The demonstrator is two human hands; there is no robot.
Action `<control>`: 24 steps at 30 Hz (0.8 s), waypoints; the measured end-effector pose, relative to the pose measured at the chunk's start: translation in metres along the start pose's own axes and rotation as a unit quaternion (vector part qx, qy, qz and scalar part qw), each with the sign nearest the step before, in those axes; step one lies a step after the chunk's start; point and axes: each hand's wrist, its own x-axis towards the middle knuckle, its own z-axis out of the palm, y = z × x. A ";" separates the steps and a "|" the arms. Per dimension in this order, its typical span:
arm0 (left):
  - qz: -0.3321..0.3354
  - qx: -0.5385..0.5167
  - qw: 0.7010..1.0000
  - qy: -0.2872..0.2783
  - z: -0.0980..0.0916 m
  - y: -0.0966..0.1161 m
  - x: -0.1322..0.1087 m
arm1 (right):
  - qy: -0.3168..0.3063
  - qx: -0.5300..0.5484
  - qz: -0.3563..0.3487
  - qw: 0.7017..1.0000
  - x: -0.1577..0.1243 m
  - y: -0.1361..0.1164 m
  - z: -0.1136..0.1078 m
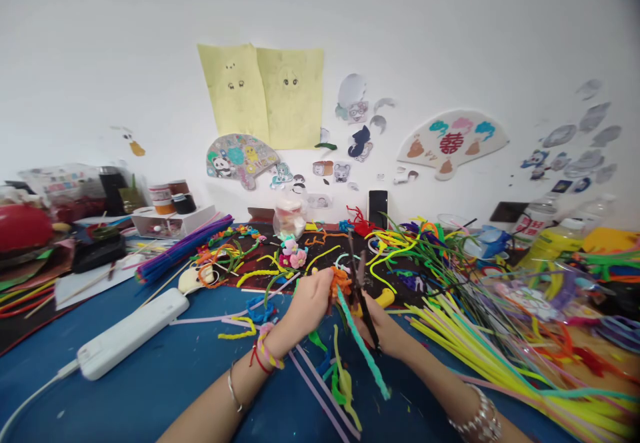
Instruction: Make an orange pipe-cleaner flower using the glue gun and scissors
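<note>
In the middle of the head view, my left hand [311, 299] is closed on a pipe-cleaner flower with a fuzzy orange head [341, 283]. Its twisted turquoise stem [365, 348] slants down toward me. My right hand [383, 329] grips a pair of dark scissors [361, 283], their blades pointing up and away, close beside the orange head. The fingers of the right hand are partly hidden behind the scissors. A yellow object [384, 298] shows just behind that hand; its kind is unclear. Green and yellow pipe-cleaner pieces [344, 383] lie below the hands on the blue table.
A white power strip [133, 333] with its cable lies at the left. Purple and blue pipe cleaners [185, 249] are bundled behind it. Long yellow pipe cleaners [480, 349] spread across the right. A phone [378, 208] leans on the wall, and bottles [553, 243] stand at the right.
</note>
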 end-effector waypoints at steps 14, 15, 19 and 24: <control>0.072 0.046 0.996 -0.030 0.007 0.003 -0.003 | 0.129 0.331 0.129 0.926 0.010 0.002 0.005; 0.069 0.039 0.996 -0.033 0.007 0.002 -0.003 | 0.122 0.347 0.132 0.921 0.010 0.002 0.005; 0.090 0.025 0.992 -0.085 0.006 0.001 -0.007 | 0.081 0.398 0.156 0.900 0.011 0.010 0.006; 0.139 0.039 0.981 -0.131 0.005 0.003 -0.011 | 0.067 0.330 0.159 0.928 0.010 0.015 0.006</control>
